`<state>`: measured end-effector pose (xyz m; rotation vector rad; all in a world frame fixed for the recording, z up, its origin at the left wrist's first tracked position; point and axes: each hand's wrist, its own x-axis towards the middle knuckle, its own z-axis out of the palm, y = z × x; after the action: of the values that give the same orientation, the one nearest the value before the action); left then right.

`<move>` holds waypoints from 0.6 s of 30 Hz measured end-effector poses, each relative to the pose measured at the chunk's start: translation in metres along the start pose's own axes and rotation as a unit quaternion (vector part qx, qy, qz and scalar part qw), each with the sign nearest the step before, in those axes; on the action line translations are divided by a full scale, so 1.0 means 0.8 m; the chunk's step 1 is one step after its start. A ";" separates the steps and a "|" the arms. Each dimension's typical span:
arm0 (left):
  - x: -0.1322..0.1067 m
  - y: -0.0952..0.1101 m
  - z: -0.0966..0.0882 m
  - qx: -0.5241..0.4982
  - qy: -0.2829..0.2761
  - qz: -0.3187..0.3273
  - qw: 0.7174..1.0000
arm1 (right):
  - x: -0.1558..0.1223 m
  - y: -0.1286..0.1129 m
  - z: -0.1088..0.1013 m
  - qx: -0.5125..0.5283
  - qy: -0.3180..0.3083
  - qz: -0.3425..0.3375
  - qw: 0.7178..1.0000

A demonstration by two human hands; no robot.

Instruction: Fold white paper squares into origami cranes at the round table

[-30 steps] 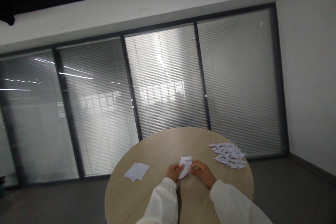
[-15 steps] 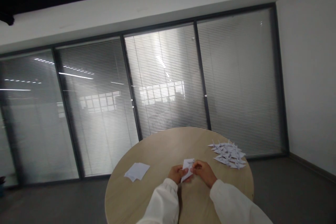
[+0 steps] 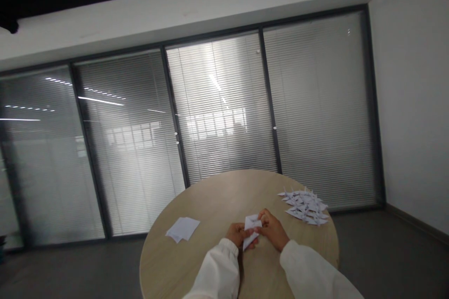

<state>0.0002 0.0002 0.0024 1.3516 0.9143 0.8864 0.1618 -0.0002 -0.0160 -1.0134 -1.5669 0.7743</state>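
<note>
A small white piece of folded paper (image 3: 251, 231) is held between both hands above a round, light wooden table (image 3: 210, 201). My left hand (image 3: 236, 235) pinches its lower left side, fingers curled round it. My right hand (image 3: 272, 230) pinches its upper right edge, fingers closed on the paper. Both arms wear white sleeves and come in from the bottom of the view.
A small stack of flat white sheets (image 3: 183, 229) lies on the table's left part. A heap of several folded white paper figures (image 3: 305, 206) lies at the table's right rim. Behind stand glass walls with shut blinds (image 3: 224, 112), and grey floor surrounds the table.
The paper has gone from a taller upright sheet to a smaller, more folded shape, and both hands have closed in tighter around it.
</note>
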 end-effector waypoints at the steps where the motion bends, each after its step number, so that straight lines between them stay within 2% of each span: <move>1: -0.001 0.001 0.000 0.001 0.001 0.002 1.000 | 0.000 0.000 0.000 0.004 0.000 0.005 1.000; 8: -0.004 -0.002 -0.001 -0.013 0.006 -0.017 1.000 | -0.002 -0.004 0.000 0.021 -0.007 0.014 1.000; 18: 0.000 -0.009 -0.003 0.008 0.028 -0.007 1.000 | -0.003 -0.005 0.001 0.049 -0.013 0.010 0.999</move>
<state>-0.0019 0.0006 -0.0049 1.3373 0.9751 0.9120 0.1607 -0.0043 -0.0135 -0.9510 -1.5283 0.8732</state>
